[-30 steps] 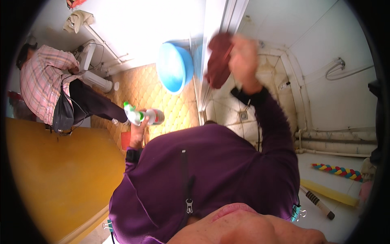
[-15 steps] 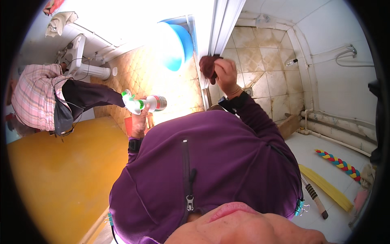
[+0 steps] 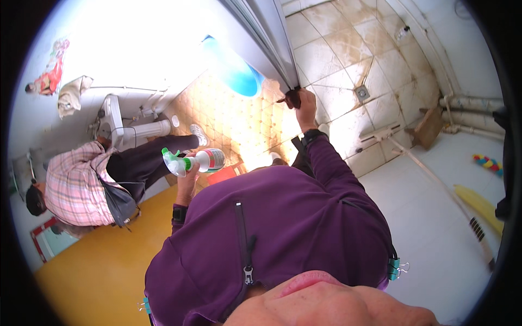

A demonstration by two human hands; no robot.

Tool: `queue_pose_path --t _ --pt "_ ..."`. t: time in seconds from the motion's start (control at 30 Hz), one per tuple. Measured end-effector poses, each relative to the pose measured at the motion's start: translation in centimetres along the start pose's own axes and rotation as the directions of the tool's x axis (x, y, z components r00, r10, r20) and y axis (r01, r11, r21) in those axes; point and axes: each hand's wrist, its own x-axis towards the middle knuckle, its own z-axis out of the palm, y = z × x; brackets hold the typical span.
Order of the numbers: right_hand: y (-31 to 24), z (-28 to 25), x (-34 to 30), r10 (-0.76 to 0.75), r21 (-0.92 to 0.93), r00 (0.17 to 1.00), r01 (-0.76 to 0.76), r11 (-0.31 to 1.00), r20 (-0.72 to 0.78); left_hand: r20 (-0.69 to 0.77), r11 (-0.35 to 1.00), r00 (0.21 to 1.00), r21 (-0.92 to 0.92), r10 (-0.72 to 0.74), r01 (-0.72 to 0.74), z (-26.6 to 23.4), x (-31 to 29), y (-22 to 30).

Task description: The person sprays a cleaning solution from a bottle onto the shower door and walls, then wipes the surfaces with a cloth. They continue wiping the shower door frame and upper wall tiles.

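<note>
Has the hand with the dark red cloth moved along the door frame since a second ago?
Yes. The right hand with the dark red cloth has come down the grey door frame, from beside the blue basin to the frame's lower end near the tiled floor.

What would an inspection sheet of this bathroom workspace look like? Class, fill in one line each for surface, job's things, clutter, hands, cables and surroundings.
Surface: stained beige tile floor with a drain.
Job's things: dark red cloth pressed at the lower end of a grey door frame; spray bottle, white with green trigger.
Clutter: blue basin, wooden block, long-handled tool, yellow and multicoloured items at right.
Hands: right hand grips the cloth; left hand holds the bottle.
Cables: nothing seen.
Surroundings: another person in a pink checked shirt beside a white pedestal sink; wall pipes.
</note>
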Motion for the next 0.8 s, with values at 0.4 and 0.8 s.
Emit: queue_pose_path --t 0.4,0.8 --pt "-10.5 -3.6 0.2 0.507 0.278 0.832 -0.444 0.852 -0.227 0.155 0.997 0.985 -0.016 0.073 -0.071 -5.7 2.6 -1.7" --pt "-7.0 -2.3 -0.5 0.469 0.041 0.858 -0.472 0.881 -0.211 0.254 1.000 0.967 -0.005 0.004 -0.003 -0.2 6.3 0.8"
